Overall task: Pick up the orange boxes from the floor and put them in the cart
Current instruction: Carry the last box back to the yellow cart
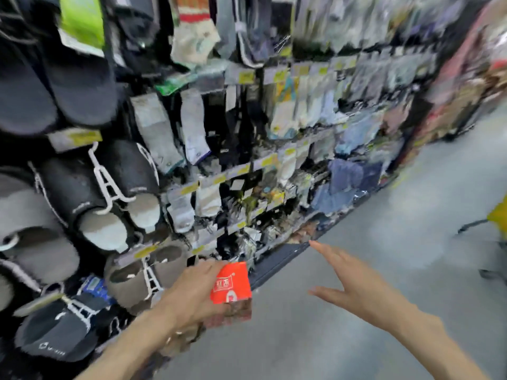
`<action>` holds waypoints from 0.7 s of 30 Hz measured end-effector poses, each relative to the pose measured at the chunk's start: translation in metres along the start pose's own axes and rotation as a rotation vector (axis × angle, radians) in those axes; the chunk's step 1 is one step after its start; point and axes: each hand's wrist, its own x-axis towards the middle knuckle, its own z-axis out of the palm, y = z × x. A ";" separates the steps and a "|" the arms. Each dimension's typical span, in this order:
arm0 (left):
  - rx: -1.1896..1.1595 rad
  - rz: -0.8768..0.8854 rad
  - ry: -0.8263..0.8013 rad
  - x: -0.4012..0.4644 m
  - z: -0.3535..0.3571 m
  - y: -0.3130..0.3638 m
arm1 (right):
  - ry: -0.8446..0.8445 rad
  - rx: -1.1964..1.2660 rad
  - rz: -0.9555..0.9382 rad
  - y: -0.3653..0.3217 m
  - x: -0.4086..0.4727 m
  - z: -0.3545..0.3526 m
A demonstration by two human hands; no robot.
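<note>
My left hand [192, 292] grips an orange box [231, 282] with a white logo, held at about waist height in front of the shelves. My right hand [354, 281] is stretched forward over the grey floor, fingers spread, holding nothing. At the right edge of the view, part of a cart [491, 231] shows as a yellow piece and a dark metal frame. The whole picture is blurred by motion.
A tall shop rack [192, 149] fills the left and centre, hung with dark slippers, socks and packaged clothing behind yellow price tags. The grey aisle floor [356, 338] runs to the right. More shelves [466, 91] stand at the far right.
</note>
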 end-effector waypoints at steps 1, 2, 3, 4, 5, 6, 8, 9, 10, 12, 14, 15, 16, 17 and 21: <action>0.000 0.033 0.007 0.015 -0.015 0.021 | 0.018 0.005 0.030 0.013 -0.011 -0.026; 0.000 0.074 0.025 0.030 -0.030 0.043 | 0.040 0.004 0.057 0.027 -0.023 -0.050; -0.008 0.108 0.042 0.046 -0.043 0.065 | 0.060 0.006 0.090 0.040 -0.034 -0.072; -0.023 0.142 0.057 0.061 -0.055 0.086 | 0.086 0.001 0.118 0.053 -0.044 -0.092; -0.039 0.176 0.059 0.076 -0.066 0.106 | 0.116 -0.010 0.143 0.066 -0.052 -0.111; -0.051 0.217 0.062 0.090 -0.077 0.128 | 0.147 -0.018 0.156 0.078 -0.060 -0.127; -0.084 0.286 0.072 0.121 -0.094 0.170 | 0.187 -0.012 0.187 0.100 -0.072 -0.156; -0.095 0.321 0.072 0.138 -0.101 0.189 | 0.207 -0.008 0.200 0.110 -0.077 -0.168; -0.096 0.366 0.079 0.155 -0.108 0.208 | 0.234 -0.007 0.209 0.121 -0.081 -0.180; -0.080 0.450 0.074 0.192 -0.117 0.243 | 0.288 -0.001 0.247 0.142 -0.087 -0.203; -0.064 0.531 0.066 0.230 -0.123 0.274 | 0.334 0.003 0.301 0.166 -0.092 -0.223; -0.063 0.566 0.063 0.250 -0.125 0.289 | 0.351 0.002 0.329 0.179 -0.094 -0.232; -0.070 0.596 0.057 0.270 -0.126 0.303 | 0.359 -0.004 0.356 0.192 -0.094 -0.240; -0.082 0.625 0.053 0.292 -0.126 0.314 | 0.364 -0.013 0.381 0.205 -0.092 -0.248; -0.093 0.740 0.040 0.384 -0.122 0.355 | 0.370 -0.026 0.466 0.267 -0.079 -0.268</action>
